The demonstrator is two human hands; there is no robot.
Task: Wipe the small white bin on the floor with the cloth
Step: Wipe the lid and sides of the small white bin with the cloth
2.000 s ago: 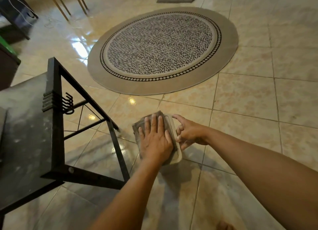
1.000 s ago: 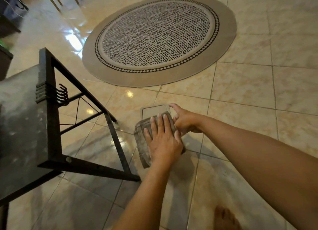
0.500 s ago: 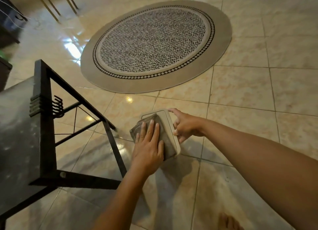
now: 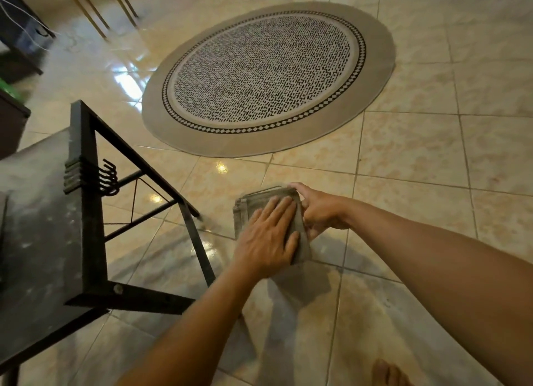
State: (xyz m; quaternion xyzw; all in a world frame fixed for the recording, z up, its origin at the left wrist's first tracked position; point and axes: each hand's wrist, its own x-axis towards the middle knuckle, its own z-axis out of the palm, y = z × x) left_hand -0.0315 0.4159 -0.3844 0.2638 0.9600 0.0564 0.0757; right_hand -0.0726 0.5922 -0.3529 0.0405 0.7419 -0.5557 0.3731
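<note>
A folded grey-brown cloth (image 4: 253, 205) lies draped over the small white bin on the floor tiles. It hides nearly all of the bin; only a thin pale rim (image 4: 266, 188) shows at the far edge. My left hand (image 4: 268, 237) lies flat on the cloth with fingers spread, pressing it onto the bin's top. On the bin's right side my right hand (image 4: 320, 209) grips it, with the thumb at the far corner and the fingers wrapped low.
A black metal-framed table (image 4: 86, 241) with hooks stands close on the left, one leg near the bin. A round patterned rug (image 4: 268, 77) lies beyond. A bare foot (image 4: 386, 374) shows at the bottom right. Thin gold legs (image 4: 95, 13) and dark furniture stand far left.
My left hand has slid the cloth up and to the right across the bin's top, covering the white rim that showed before. My right hand stays on the bin's right side.
</note>
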